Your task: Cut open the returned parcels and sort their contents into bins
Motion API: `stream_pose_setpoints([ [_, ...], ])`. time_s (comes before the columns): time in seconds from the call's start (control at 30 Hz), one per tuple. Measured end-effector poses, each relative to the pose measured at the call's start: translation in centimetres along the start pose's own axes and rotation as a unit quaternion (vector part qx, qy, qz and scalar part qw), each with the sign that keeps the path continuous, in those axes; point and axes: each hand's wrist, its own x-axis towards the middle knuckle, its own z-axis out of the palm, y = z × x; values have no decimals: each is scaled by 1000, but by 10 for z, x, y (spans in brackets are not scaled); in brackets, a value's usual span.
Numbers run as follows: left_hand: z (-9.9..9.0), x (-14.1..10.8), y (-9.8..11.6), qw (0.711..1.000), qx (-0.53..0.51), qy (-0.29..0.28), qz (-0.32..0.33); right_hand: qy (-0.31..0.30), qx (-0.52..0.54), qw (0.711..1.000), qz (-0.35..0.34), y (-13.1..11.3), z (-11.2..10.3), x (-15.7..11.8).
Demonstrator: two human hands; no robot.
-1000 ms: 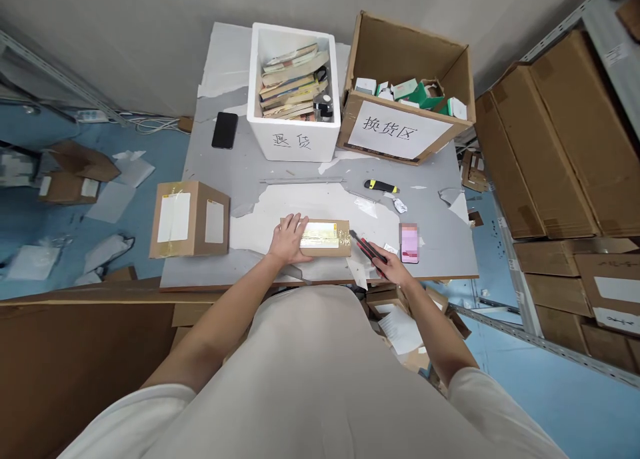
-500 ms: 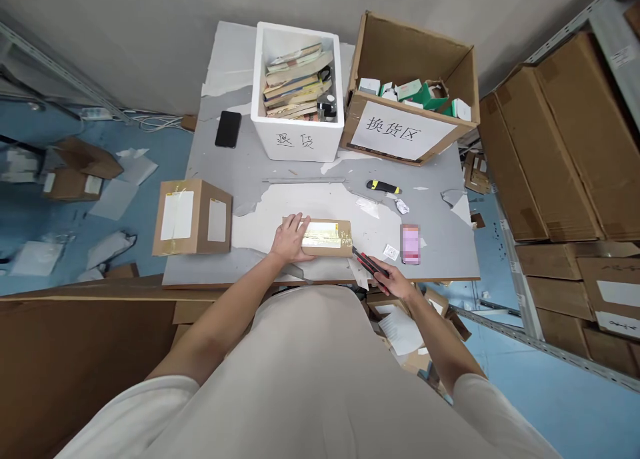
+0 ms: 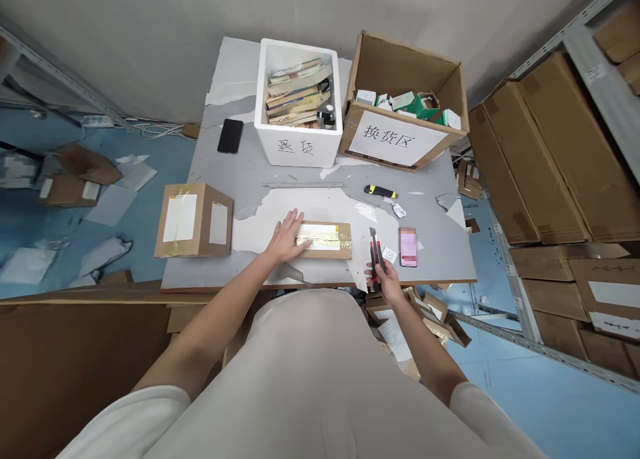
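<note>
A small flat cardboard box (image 3: 325,240), taped and bearing a white label, lies in front of me near the table's front edge. My left hand (image 3: 287,238) rests on its left end with the fingers stretched out. In my right hand (image 3: 384,278) is a red and black utility knife (image 3: 375,254), its blade tip pointing away from me. The knife is to the right of the box, apart from it. A phone with a lit pink screen (image 3: 409,247) lies just right of that hand, beside a small printed paper slip (image 3: 389,254).
A taller cardboard box (image 3: 195,220) stands at the table's left. At the back are a white foam box (image 3: 299,146) of books and an open carton (image 3: 405,139) of small boxes. A black phone (image 3: 231,136) and a yellow-black cutter (image 3: 381,191) lie on the table (image 3: 210,172).
My right hand has drawn the utility knife away from the box's right end and turned it to point forward. My left hand stays at the box's left end, fingers now more spread.
</note>
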Motion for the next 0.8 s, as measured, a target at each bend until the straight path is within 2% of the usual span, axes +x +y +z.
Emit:
stream_pose_setpoints([
  [0.07,-1,4,-13,993,-74,65,-60,7,53,998,24,5,26,6],
  [0.17,2,5,-31,956,-230,84,-160,-2,103,993,49,8,55,19],
  [0.27,7,-6,-37,894,-377,93,-226,3,93,996,4,-7,70,46],
  [0.37,17,-31,-27,848,-455,115,-246,-2,35,998,-51,-37,79,87],
  [0.47,33,-58,-6,843,-456,115,-261,-52,-45,994,-81,-68,90,123],
  [0.57,48,-76,14,852,-435,106,-272,-93,-95,988,-84,-85,101,144],
  [0.67,56,-82,24,845,-444,98,-283,-103,-108,985,-83,-89,109,149],
  [0.8,56,-84,21,848,-433,81,-294,-112,-125,982,-83,-86,109,147],
])
